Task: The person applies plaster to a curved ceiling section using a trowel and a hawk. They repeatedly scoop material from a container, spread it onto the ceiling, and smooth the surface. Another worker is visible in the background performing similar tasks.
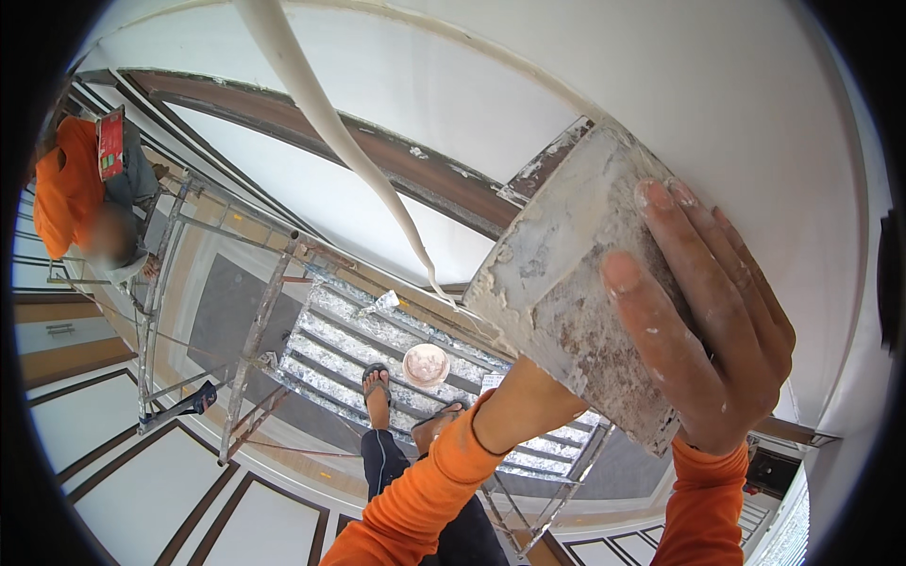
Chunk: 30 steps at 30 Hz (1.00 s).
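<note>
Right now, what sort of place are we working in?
Likely an indoor finishing site, high on scaffolding. The right hand holds a plaster-caked trowel by the white wall; the scaffold platform lies below.

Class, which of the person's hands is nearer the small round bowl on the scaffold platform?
Left. The left hand, mostly hidden behind the plaster board, is close beside the bowl; the right hand grips the board's far side.

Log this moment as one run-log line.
right hand: grips plaster-caked trowel blade | left hand: hidden behind blade | blade: against white wall | below: scaffold platform, bowl
</note>
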### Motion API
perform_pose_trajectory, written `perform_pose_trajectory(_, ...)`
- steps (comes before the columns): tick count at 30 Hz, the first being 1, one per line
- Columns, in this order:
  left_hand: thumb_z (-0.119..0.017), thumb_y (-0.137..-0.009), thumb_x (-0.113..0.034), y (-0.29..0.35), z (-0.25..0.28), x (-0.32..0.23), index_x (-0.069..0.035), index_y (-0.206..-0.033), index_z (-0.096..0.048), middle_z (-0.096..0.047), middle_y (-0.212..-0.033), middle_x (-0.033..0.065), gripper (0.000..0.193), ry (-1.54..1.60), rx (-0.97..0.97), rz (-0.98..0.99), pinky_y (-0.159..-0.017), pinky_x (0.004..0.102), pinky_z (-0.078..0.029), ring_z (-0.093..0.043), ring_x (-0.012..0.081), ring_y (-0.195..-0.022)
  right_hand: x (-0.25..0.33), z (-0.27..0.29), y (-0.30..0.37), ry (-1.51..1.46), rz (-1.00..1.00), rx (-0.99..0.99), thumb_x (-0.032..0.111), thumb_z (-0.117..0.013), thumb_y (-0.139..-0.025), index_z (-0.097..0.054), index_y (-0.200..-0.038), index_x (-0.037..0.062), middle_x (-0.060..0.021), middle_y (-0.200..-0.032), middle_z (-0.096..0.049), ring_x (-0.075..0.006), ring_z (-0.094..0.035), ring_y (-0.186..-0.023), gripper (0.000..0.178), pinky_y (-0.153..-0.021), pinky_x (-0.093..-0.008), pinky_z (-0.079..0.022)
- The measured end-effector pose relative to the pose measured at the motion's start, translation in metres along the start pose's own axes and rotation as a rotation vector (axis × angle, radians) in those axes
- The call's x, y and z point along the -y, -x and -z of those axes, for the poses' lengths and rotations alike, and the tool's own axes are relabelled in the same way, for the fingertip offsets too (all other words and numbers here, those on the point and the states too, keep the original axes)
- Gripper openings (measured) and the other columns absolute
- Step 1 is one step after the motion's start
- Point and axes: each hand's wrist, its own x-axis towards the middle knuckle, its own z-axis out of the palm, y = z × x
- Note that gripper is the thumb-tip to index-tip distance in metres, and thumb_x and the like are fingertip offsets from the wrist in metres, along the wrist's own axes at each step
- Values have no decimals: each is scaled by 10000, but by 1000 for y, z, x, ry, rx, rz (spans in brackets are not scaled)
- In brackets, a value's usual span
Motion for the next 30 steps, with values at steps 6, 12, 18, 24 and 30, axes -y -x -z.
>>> perform_pose_trajectory(6, -779, -773, -53, 1, -1, 0, -17, -1306, -397, -438, -1326, 131, 656, 6, 8, 5, -1037, 370, -392, -473, 237, -1246, -1, 8, -4, 36, -27, 81, 224, -752, -767, -671, -1176, 189, -176, -1136, -690, -322, -685, -1045, 418, -899, -461, -569)
perform_pose_trajectory(12, -784, -768, -56, 5, 0, 2, -18, -1311, -393, -434, -1326, 131, 670, -11, 11, 17, -1040, 373, -388, -465, 238, -1254, 6, 11, -13, 27, -97, 151, 233, -763, -757, -681, -1167, 195, -156, -1110, -702, -308, -698, -1012, 419, -887, -446, -577)
perform_pose_trajectory(18, -790, -762, -60, 8, 0, 1, -19, -1315, -388, -430, -1326, 130, 685, -17, 5, 14, -1044, 376, -385, -457, 240, -1262, 8, 17, -11, 13, -132, 169, 262, -764, -761, -676, -1168, 195, -163, -1115, -697, -313, -699, -1003, 423, -883, -453, -578)
perform_pose_trajectory(24, -795, -756, -63, 14, 1, 2, -20, -1319, -383, -427, -1327, 129, 699, -45, -3, 28, -1047, 380, -381, -449, 242, -1269, 4, 21, 4, -11, -132, 175, 285, -754, -776, -660, -1184, 199, -170, -1138, -686, -324, -694, -1012, 427, -885, -463, -575)
perform_pose_trajectory(30, -800, -750, -67, 16, 3, 0, -21, -1324, -379, -423, -1327, 128, 713, -61, -8, 34, -1051, 383, -378, -441, 243, -1277, 2, 26, 12, 16, -109, 196, 276, -741, -783, -647, -1193, 200, -178, -1153, -679, -340, -686, -1032, 427, -885, -484, -572)
